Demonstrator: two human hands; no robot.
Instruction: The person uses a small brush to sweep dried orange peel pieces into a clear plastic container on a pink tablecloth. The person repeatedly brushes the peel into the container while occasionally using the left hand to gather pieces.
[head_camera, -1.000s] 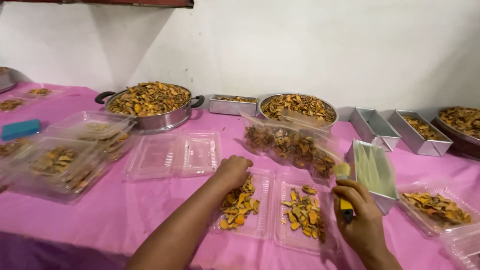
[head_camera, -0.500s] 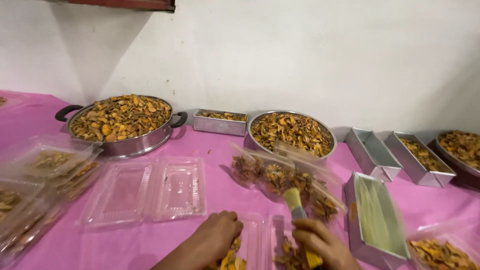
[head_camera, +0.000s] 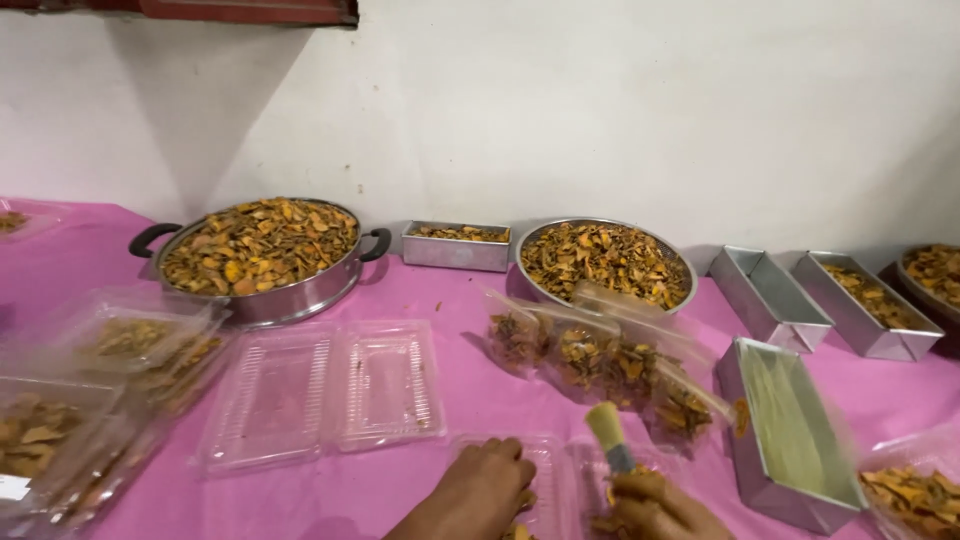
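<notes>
- Far left: closed clear plastic boxes (head_camera: 95, 400) filled with fried chips are stacked at the table edge. The exact count cannot be told; at least three show.
- Large two-handled pot (head_camera: 262, 255): one, filled with golden chips, set back toward the wall.
- Empty clamshell box (head_camera: 325, 392): one, lying open and flat, both halves up, between the pot and the left hand.
- Small rectangular tin (head_camera: 457, 245) with chips: one, between the pot and the round metal bowl (head_camera: 605, 262), also one and full.
- Left hand (head_camera: 483, 482): fingers curled down onto the open clear tray (head_camera: 545, 470) at the bottom edge. Whether it pinches chips cannot be told; the fingertips are hidden.
- Right hand (head_camera: 655, 505): closed around the handle of a brush (head_camera: 607, 432). The brush stands nearly upright, bristles up and tilted slightly left, its long axis running away from the person.
- The tray lies directly beneath and between both hands; the left hand is the nearer one and touches it. The brush is just right of the left hand.
- Bags of chips (head_camera: 605, 365): a row of clear bags, about four, lying just beyond the brush.
- Empty rectangular tins: one lined with green leaf (head_camera: 790, 435) near the right hand, one bare (head_camera: 768, 295) behind it. A third tin (head_camera: 868, 300) holds chips.
- Far right: a further box of chips (head_camera: 915, 495) and a dark bowl (head_camera: 932, 272), each partly cut off.
- All items rest on a pink tablecloth (head_camera: 450, 320).
</notes>
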